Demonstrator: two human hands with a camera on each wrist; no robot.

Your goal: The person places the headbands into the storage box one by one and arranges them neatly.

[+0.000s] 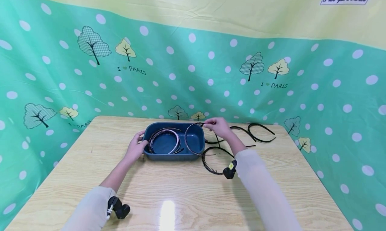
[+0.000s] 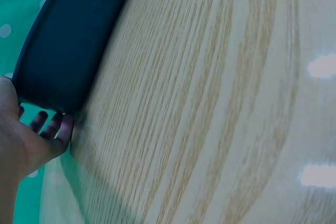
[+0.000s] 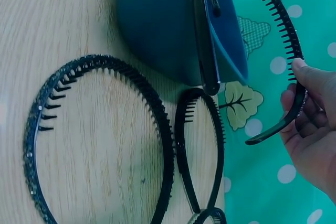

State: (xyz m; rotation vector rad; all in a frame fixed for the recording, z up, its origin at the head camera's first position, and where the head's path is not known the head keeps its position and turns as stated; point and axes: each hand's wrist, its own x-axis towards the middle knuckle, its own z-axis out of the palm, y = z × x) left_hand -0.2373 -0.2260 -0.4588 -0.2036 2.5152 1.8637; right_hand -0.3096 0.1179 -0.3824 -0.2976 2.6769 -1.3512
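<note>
My left hand [image 1: 136, 147] grips the left end of a dark blue plastic bin [image 1: 175, 157], its thumb at the rim and its fingers around the outside. The left wrist view shows those fingertips at the bin's lower corner. Over the bin's right end, my right hand [image 1: 217, 126] pinches a black toothed headband [image 3: 287, 27] near one tip, between thumb and fingers. That headband hangs with its loop overlapping the bin's right side. Several headbands lie in the left part of the bin, among them a pale pinkish one [image 1: 178, 141].
Right of the bin, several black headbands lie on the wooden table [image 1: 187, 194]. The nearest, a glittery toothed headband [image 3: 31, 150], lies by the bin's front right corner; another headband [image 1: 262, 141] is farthest right. A green dotted curtain [image 1: 193, 77] hangs behind.
</note>
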